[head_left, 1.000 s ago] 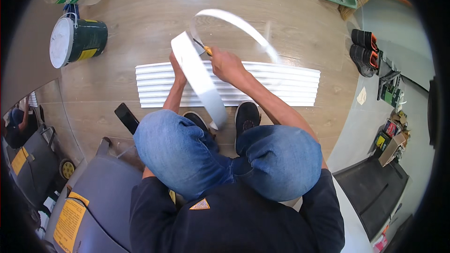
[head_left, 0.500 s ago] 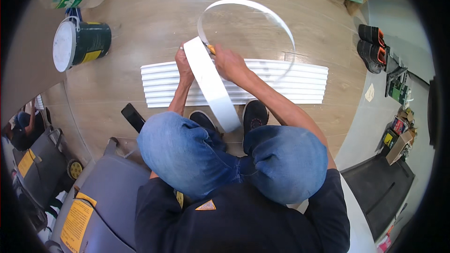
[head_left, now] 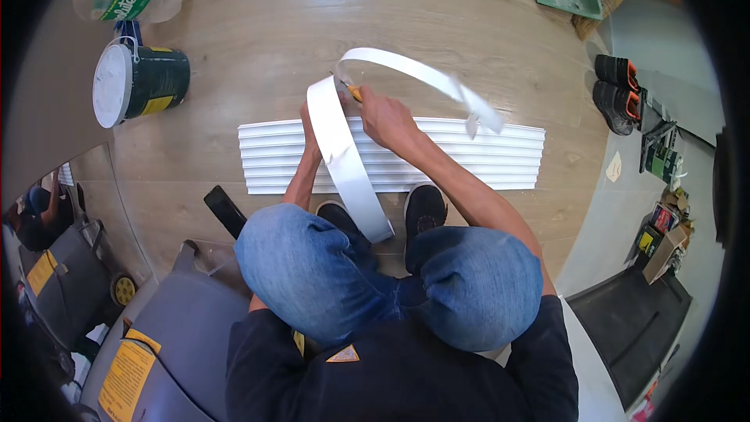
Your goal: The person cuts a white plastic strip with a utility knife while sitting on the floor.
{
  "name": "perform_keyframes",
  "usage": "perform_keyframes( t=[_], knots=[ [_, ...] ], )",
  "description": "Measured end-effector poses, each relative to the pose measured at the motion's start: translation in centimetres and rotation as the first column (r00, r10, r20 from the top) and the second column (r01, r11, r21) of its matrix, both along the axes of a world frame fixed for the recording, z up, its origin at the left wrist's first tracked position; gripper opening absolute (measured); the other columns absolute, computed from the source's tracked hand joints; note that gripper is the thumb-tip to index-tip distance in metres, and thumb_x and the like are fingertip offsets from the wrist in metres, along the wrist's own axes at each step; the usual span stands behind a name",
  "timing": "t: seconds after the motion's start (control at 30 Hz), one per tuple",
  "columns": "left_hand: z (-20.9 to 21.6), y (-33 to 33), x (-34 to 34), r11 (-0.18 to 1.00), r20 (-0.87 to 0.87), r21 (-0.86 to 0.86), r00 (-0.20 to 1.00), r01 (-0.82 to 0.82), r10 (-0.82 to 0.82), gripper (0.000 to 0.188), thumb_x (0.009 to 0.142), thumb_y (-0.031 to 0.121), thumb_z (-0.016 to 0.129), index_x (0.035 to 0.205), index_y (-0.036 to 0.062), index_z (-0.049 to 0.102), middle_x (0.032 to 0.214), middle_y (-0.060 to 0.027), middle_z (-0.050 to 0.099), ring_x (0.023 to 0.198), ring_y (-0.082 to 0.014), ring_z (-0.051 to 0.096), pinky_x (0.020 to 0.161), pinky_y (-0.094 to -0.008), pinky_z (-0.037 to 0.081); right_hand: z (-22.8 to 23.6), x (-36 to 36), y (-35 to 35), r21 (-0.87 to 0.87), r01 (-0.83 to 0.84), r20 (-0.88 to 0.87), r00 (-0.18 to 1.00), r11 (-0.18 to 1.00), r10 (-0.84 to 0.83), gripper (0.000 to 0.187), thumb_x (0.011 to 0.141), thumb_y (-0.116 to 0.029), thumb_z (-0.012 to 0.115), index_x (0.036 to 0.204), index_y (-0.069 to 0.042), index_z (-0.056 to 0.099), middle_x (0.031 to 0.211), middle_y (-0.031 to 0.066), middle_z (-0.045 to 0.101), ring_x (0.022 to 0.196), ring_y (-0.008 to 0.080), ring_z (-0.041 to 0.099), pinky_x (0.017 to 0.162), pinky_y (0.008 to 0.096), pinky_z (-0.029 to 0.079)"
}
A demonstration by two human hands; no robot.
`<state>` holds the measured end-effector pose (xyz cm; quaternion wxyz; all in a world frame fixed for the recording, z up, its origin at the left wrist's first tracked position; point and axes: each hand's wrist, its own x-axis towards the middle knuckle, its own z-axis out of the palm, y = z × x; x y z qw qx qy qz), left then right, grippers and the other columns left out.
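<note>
Right hand (head_left: 387, 119) w/ knife (head_left: 354, 93) cutting white strip (head_left: 348, 160).

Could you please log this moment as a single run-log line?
left hand: holds white strip | right hand: grips orange-handled knife at strip | under: ribbed white panel on floor

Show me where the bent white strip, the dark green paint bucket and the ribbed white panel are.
bent white strip (head_left: 348, 160), head view, on its flat lower stretch.
dark green paint bucket (head_left: 160, 80), head view, on its side wall.
ribbed white panel (head_left: 484, 152), head view, on the bare right part.
</note>
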<state>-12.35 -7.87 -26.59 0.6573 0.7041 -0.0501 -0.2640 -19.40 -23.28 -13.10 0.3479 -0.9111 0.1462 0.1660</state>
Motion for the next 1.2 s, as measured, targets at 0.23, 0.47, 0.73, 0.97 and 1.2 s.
perform_keyframes(
  t=[0.23, 0.47, 0.73, 0.97, 1.2],
  knots=[
    [5.2, -1.2, 1.3, 0.948, 0.625, 0.318, 0.755, -0.011, -0.201, 0.012, 0.081, 0.008, 0.061, 0.088, 0.0060, 0.070, 0.084, -0.0119, 0.067, 0.077, -0.0299, 0.062, 0.071, -0.0358, 0.049, 0.1, -0.5, -0.6, 0.013, -0.050, 0.077, 0.996, 0.999, 0.049, 0.027, 0.085, -0.019, 0.054, 0.100, 0.003, 0.044, 0.079, 0.0255, 0.064, 0.077, 0.0413, 0.065, 0.066, 0.0488, 0.051],
    [6.5, -1.1, 1.4, 0.857, 0.420, 0.511, 0.854, 0.057, -0.307, 0.013, 0.079, 0.011, 0.064, 0.089, 0.0056, 0.069, 0.081, -0.0110, 0.067, 0.075, -0.0252, 0.065, 0.067, -0.0342, 0.049, 0.2, 0.4, -0.4, -0.045, -0.055, 0.031, 0.998, 0.997, 0.057, 0.027, 0.085, -0.016, 0.052, 0.102, 0.003, 0.045, 0.078, 0.0247, 0.064, 0.075, 0.0402, 0.065, 0.066, 0.0493, 0.052],
    [5.9, -2.0, 2.7, 0.940, 0.008, 0.308, 0.987, 0.149, -0.159, 0.028, 0.085, 0.025, 0.067, 0.097, 0.0003, 0.065, 0.074, -0.0061, 0.064, 0.062, -0.0145, 0.054, 0.059, -0.0296, 0.045, -0.2, 1.2, -0.4, -0.108, -0.024, -0.056, 0.998, 0.994, 0.018, 0.022, 0.084, -0.007, 0.048, 0.103, 0.002, 0.045, 0.078, 0.0243, 0.065, 0.075, 0.0424, 0.065, 0.067, 0.0517, 0.051],
    [2.6, -1.4, 2.9, 0.975, 0.038, 0.217, 0.997, 0.057, -0.067, 0.026, 0.083, 0.027, 0.069, 0.090, 0.0025, 0.062, 0.067, -0.0013, 0.056, 0.058, -0.0111, 0.050, 0.053, -0.0276, 0.041, -0.5, 0.6, -0.4, -0.110, -0.038, -0.079, 0.996, 0.993, 0.029, 0.019, 0.087, -0.010, 0.047, 0.102, 0.001, 0.044, 0.076, 0.0249, 0.063, 0.073, 0.0433, 0.063, 0.066, 0.0528, 0.049],
    [1.8, -0.4, 2.4, 0.989, 0.050, 0.103, 0.993, 0.103, -0.109, 0.028, 0.081, 0.029, 0.073, 0.082, 0.0030, 0.061, 0.064, 0.0013, 0.052, 0.057, -0.0098, 0.049, 0.049, -0.0271, 0.040, -1.1, -0.3, -0.2, -0.062, 0.016, 0.004, 1.000, 0.998, -0.016, 0.017, 0.089, -0.012, 0.045, 0.102, 0.000, 0.043, 0.074, 0.0248, 0.063, 0.072, 0.0447, 0.062, 0.065, 0.0537, 0.047]
  ],
)
